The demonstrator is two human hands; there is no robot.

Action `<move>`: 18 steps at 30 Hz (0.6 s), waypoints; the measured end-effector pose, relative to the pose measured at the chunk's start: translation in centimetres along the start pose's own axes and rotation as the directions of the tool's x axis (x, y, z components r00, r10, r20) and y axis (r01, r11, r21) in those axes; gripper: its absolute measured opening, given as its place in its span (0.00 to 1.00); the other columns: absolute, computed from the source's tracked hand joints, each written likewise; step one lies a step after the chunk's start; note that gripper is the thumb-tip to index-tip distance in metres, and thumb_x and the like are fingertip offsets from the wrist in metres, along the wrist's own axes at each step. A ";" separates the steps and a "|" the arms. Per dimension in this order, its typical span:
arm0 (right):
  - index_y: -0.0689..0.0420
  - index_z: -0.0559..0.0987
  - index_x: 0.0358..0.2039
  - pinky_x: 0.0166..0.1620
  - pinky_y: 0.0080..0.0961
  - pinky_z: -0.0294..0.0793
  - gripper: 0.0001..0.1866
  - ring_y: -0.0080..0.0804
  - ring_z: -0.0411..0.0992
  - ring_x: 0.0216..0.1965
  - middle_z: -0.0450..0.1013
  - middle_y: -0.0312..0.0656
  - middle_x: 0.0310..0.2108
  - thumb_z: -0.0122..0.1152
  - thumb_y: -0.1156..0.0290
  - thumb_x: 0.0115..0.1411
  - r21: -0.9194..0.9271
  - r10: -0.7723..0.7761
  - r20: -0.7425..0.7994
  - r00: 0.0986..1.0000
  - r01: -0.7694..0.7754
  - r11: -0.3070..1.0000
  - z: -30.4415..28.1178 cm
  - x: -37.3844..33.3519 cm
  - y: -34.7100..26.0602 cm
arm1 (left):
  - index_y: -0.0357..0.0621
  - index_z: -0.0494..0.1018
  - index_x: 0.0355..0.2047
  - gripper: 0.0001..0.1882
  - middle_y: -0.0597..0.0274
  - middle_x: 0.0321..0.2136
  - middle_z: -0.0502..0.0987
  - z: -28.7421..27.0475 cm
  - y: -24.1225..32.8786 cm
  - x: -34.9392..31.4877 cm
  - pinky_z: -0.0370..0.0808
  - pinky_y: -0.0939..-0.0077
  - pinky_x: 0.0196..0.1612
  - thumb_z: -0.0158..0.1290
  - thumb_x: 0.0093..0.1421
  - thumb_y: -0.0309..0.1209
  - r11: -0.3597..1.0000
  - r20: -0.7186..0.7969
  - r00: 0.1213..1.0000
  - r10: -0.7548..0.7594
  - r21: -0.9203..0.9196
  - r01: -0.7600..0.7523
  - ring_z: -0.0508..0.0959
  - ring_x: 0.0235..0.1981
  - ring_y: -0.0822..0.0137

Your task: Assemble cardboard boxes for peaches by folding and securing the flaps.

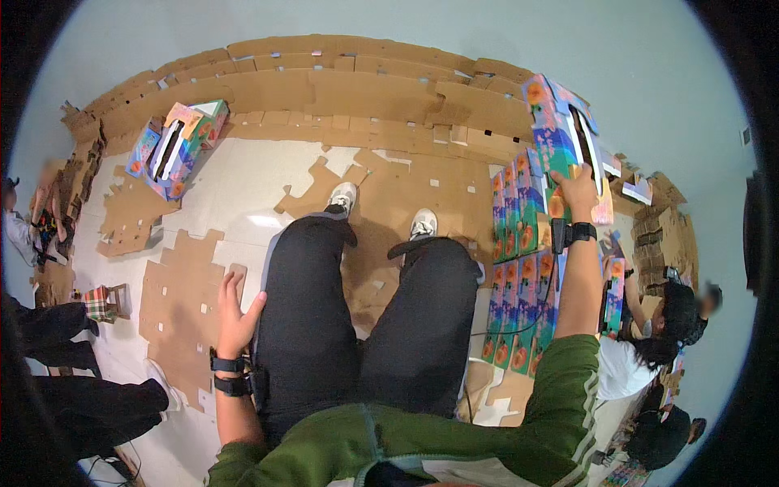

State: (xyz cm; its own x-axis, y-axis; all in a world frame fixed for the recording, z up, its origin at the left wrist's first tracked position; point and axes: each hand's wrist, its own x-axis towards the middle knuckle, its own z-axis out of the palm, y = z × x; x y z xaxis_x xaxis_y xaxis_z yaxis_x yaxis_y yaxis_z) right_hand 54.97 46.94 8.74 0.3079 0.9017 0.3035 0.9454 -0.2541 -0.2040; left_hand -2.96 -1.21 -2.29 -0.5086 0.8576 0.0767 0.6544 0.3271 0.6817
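The right hand [578,195] has the near end of a patterned carton [552,122]; its fingers are partly bent, the thumb on the left side and the fingertips near the dark slot; the carton sits at the far end of a carton stack [516,207], to the person's right; the left hand [235,321] is empty beside the left thigh [302,316], fingers loosely spread; a second slotted carton [195,144] stands well apart, far left, near a cardboard barrier [272,93].
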 end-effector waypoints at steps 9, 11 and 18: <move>0.48 0.70 0.67 0.60 0.64 0.67 0.52 0.62 0.74 0.60 0.77 0.57 0.58 0.78 0.37 0.46 -0.167 0.216 0.046 0.975 -0.205 0.964 7.4 1.5 3.7 | 0.36 0.69 0.61 0.26 0.43 0.65 0.66 0.4 -2.7 -0.3 0.61 0.56 0.72 0.61 0.65 0.31 0.965 0.133 0.964 -0.232 -0.095 0.245 0.65 0.70 0.45; 0.48 0.70 0.67 0.59 0.63 0.68 0.52 0.62 0.73 0.61 0.76 0.57 0.59 0.78 0.37 0.46 -0.207 0.213 0.068 0.975 -0.195 0.959 8.4 1.0 4.9 | 0.37 0.69 0.61 0.26 0.44 0.65 0.66 0.3 -2.7 -0.3 0.62 0.56 0.72 0.62 0.65 0.31 0.958 0.152 0.955 -0.254 -0.096 0.270 0.65 0.69 0.45; 0.49 0.68 0.67 0.58 0.62 0.69 0.52 0.60 0.74 0.59 0.76 0.59 0.56 0.78 0.37 0.47 -0.251 0.179 0.087 0.980 -0.152 0.956 11.0 -0.4 9.1 | 0.40 0.75 0.53 0.19 0.42 0.64 0.69 -0.8 -2.7 0.3 0.67 0.54 0.69 0.62 0.65 0.33 0.964 0.215 0.940 -0.264 0.078 0.253 0.69 0.67 0.42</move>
State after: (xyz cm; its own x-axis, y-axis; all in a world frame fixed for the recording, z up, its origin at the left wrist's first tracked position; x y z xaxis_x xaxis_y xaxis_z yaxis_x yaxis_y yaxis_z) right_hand 62.27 48.09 -3.44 0.4613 0.8688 0.1798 0.8839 -0.4676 -0.0080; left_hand -5.29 -2.15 -3.54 -0.5309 0.8052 -0.2642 0.5458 0.5634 0.6202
